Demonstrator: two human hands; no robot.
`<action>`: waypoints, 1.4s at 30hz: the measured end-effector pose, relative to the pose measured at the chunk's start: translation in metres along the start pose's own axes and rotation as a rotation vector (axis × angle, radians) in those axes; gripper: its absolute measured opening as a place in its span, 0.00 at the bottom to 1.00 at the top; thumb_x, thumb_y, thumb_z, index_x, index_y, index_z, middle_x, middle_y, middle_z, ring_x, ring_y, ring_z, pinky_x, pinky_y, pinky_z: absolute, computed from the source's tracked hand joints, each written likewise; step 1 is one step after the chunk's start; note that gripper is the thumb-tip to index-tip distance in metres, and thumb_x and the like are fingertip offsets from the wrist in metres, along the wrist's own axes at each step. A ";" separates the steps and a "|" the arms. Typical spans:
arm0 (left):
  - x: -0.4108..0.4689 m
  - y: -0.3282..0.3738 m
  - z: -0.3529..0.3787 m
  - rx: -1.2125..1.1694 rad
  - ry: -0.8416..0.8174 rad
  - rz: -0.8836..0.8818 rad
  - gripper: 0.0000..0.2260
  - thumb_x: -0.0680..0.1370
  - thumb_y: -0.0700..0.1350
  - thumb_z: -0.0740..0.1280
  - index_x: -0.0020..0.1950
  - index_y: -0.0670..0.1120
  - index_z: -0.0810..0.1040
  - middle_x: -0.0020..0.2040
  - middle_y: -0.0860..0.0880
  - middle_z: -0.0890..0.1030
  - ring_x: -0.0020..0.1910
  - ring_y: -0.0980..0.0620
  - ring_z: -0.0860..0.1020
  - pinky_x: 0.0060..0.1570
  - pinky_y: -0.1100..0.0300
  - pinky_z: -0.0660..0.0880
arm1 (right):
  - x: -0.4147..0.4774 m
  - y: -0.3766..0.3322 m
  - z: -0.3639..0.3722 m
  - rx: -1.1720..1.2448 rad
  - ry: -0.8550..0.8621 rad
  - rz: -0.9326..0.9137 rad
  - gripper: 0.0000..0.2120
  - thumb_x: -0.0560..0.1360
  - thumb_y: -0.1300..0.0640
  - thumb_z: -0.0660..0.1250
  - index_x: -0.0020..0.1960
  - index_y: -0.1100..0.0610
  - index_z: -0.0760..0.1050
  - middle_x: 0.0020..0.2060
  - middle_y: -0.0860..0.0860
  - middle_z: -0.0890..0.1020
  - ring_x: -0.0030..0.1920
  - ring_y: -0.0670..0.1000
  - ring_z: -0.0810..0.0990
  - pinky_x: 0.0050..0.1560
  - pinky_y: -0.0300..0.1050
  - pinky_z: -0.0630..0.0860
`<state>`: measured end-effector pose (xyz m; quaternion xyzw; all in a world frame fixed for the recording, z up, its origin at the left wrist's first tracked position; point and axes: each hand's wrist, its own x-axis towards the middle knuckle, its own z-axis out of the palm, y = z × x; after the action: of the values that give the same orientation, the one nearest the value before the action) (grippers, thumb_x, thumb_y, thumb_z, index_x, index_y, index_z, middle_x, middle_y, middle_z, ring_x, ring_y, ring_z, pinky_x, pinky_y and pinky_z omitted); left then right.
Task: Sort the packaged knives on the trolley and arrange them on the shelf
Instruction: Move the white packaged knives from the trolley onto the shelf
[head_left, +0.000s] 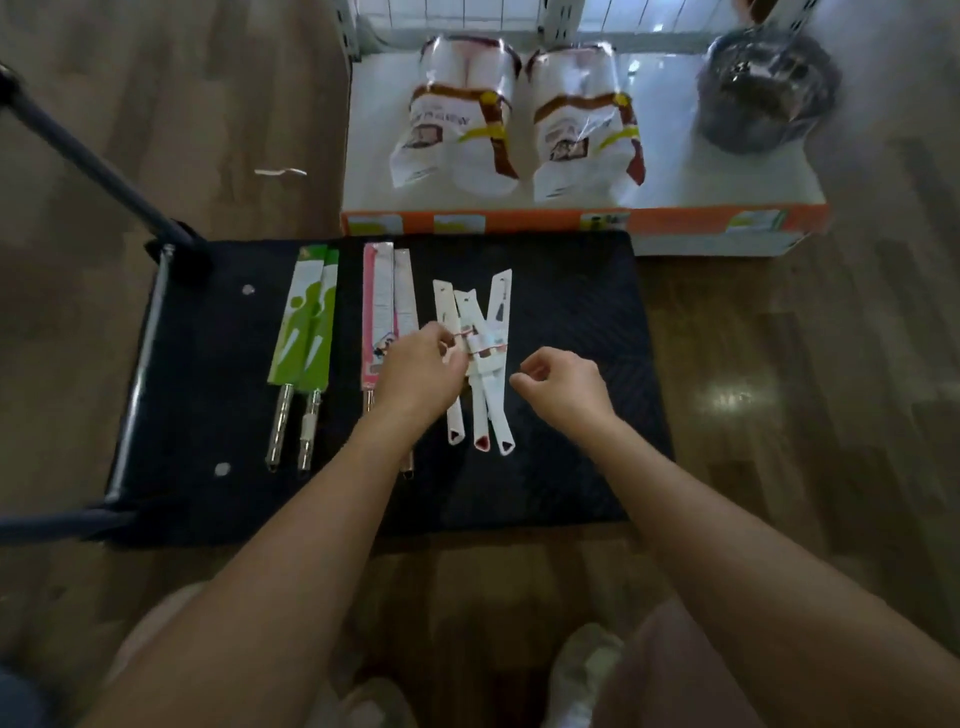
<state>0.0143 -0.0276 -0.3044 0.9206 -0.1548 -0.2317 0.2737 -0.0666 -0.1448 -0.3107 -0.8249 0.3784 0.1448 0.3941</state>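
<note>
White knife packs (479, 410), left hand (421, 366) pinching (print blurred)

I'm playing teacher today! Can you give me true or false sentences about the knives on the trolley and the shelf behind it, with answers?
1. Two green knife packs lie side by side on the trolley. True.
2. The left hand holds a green pack. False: it pinches the red band around the white knife packs.
3. The white bundle has three packs. True.
4. The right hand rests on the pink knife packs. False: it is right of the white packs, touching neither.
5. Knives already lie on the shelf. False: only two bags and a dark wrapped thing show there.
</note>
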 end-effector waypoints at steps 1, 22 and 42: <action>0.013 -0.012 0.016 0.010 -0.008 -0.024 0.13 0.78 0.46 0.62 0.60 0.42 0.74 0.54 0.45 0.79 0.45 0.54 0.73 0.42 0.63 0.67 | 0.016 0.008 0.013 -0.035 -0.008 -0.004 0.09 0.75 0.49 0.64 0.52 0.53 0.75 0.38 0.44 0.74 0.36 0.43 0.74 0.42 0.41 0.75; 0.041 -0.064 0.079 -0.428 0.041 -0.364 0.04 0.74 0.43 0.68 0.39 0.43 0.77 0.33 0.49 0.76 0.35 0.50 0.76 0.32 0.62 0.70 | 0.059 0.036 0.047 0.079 -0.150 0.099 0.06 0.70 0.56 0.71 0.46 0.58 0.81 0.43 0.53 0.83 0.41 0.49 0.80 0.48 0.45 0.79; -0.111 0.158 -0.183 -0.764 0.202 -0.353 0.07 0.75 0.44 0.67 0.50 0.44 0.79 0.48 0.43 0.81 0.50 0.43 0.80 0.50 0.50 0.79 | -0.158 -0.147 -0.198 0.560 -0.188 0.025 0.13 0.71 0.58 0.70 0.56 0.54 0.79 0.44 0.48 0.83 0.41 0.45 0.81 0.48 0.43 0.78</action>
<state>-0.0112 -0.0298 -0.0392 0.7834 0.1297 -0.2244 0.5649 -0.0760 -0.1556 -0.0187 -0.6624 0.3758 0.1154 0.6377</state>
